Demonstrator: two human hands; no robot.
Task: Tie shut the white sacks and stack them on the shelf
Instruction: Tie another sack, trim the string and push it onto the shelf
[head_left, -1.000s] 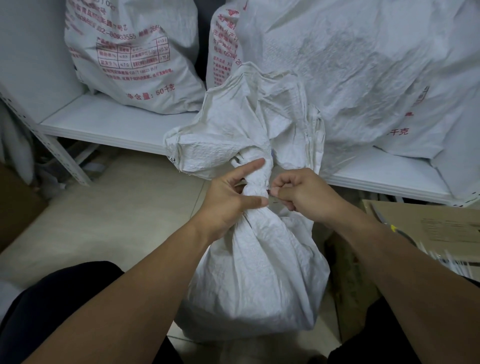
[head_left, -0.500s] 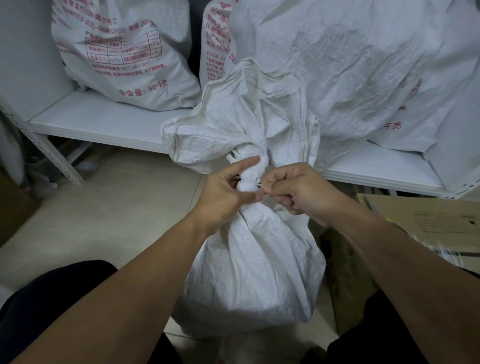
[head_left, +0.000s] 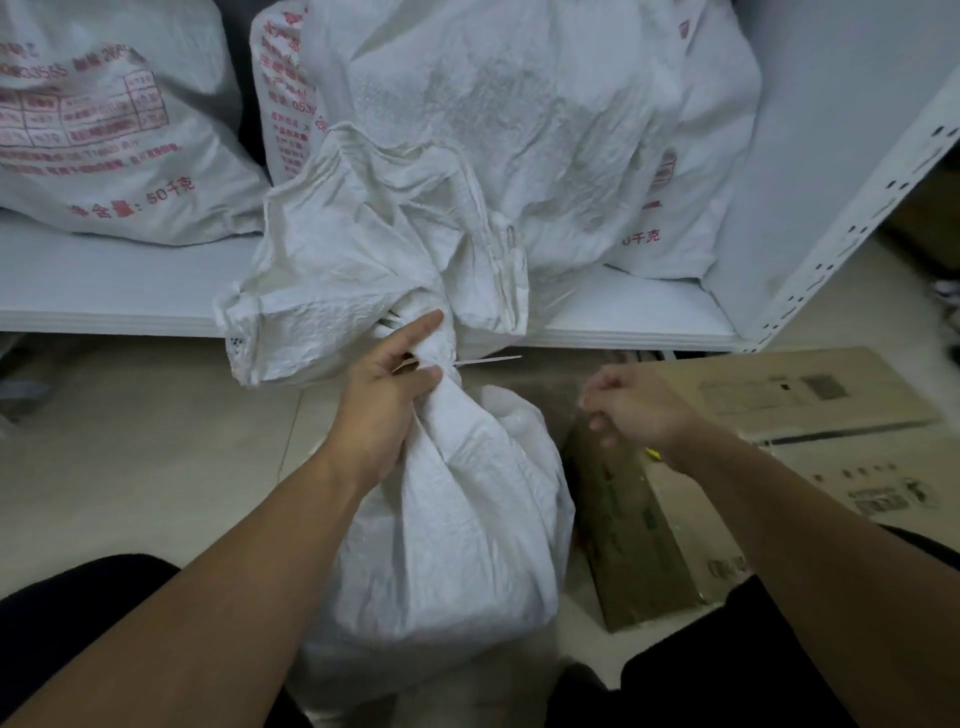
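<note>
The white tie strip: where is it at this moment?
In the head view, near the centre, the white tie strip sticks out rightward from the neck of the sack, beside the left hand.

Pale tiled floor (head_left: 130, 441); a low white metal shelf (head_left: 104, 291); what looks like flattened cardboard (head_left: 779, 395) lying at right.
</note>
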